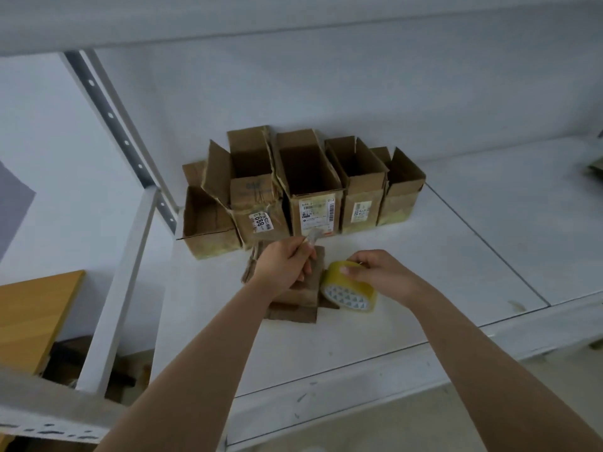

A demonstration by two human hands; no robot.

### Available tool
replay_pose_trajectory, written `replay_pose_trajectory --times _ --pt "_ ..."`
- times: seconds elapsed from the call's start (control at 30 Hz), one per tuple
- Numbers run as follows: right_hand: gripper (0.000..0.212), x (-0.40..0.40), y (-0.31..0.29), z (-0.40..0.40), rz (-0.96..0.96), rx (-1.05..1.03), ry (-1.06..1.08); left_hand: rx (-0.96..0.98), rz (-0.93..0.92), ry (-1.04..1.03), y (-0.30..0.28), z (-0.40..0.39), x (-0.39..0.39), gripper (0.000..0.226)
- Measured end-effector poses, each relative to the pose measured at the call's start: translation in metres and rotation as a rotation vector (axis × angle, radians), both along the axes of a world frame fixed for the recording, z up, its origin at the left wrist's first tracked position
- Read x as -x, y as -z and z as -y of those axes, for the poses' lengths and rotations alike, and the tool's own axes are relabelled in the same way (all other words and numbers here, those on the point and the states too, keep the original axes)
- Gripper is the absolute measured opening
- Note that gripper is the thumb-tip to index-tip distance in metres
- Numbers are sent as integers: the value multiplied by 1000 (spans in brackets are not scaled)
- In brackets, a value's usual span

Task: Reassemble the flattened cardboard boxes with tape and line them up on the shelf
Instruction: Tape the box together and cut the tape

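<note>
Several open cardboard boxes (310, 187) stand in a row against the back wall of the white shelf (489, 243). In front of them lies a flattened cardboard box (303, 298), partly under my hands. My left hand (284, 265) pinches a small grey strip, apparently the pulled end of the tape (314, 238), above the flat cardboard. My right hand (378, 272) grips a yellowish roll of clear tape (349, 288), which rests on edge at the right side of the flat cardboard.
A perforated metal upright (120, 138) and a white post (124, 282) bound the shelf on the left. A wooden board (36, 314) lies lower left. The upper shelf (293, 17) overhangs. A small object sits at the far right edge (595, 169).
</note>
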State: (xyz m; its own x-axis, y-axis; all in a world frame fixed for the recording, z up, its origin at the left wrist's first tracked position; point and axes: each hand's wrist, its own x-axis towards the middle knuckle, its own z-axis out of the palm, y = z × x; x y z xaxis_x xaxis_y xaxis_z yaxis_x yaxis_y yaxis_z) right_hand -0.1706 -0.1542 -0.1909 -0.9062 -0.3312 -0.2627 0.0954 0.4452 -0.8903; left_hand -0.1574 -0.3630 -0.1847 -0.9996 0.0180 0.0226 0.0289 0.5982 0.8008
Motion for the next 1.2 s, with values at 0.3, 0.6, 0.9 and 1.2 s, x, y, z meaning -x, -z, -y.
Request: replay_pose_trajectory --times 0.3,0.6,0.9,1.2 --pt "27 27 0 -6 -25 -269 33 6 60 38 3 0 18 35" --pt "12 24 7 -11 -109 -405 -1 471 189 327 -24 -7 18 32" --pt "12 12 14 -8 -158 -386 146 1111 262 290 -26 -58 27 37" --pt "16 4 20 -12 -164 -378 221 455 126 43 -17 -20 10 31"
